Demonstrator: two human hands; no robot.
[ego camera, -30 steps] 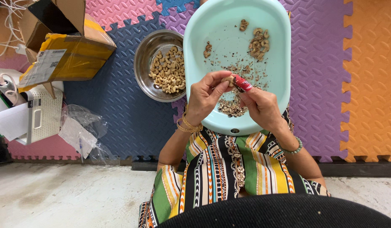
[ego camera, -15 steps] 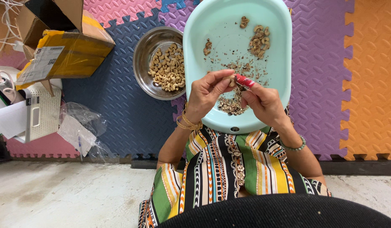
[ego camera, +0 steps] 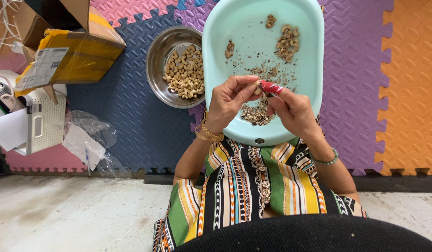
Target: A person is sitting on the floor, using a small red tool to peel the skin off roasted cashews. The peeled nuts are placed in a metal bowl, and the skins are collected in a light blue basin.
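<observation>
Cashew (ego camera: 258, 86) pinched by left hand (ego camera: 227, 100), red tool (ego camera: 271, 87) gripped in right hand (ego camera: 293, 109), above interlocking foam mats (ego camera: 132, 126).

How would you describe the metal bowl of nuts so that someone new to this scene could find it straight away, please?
Start at the large pale turquoise tub lying on the foam mat in front of the person. Just beyond its rim on the left hand's side, on a dark blue tile, sits the round steel bowl. It alone is shiny metal, and it holds a heap of pale, clean cashews rather than scattered nuts and husk crumbs.
</observation>
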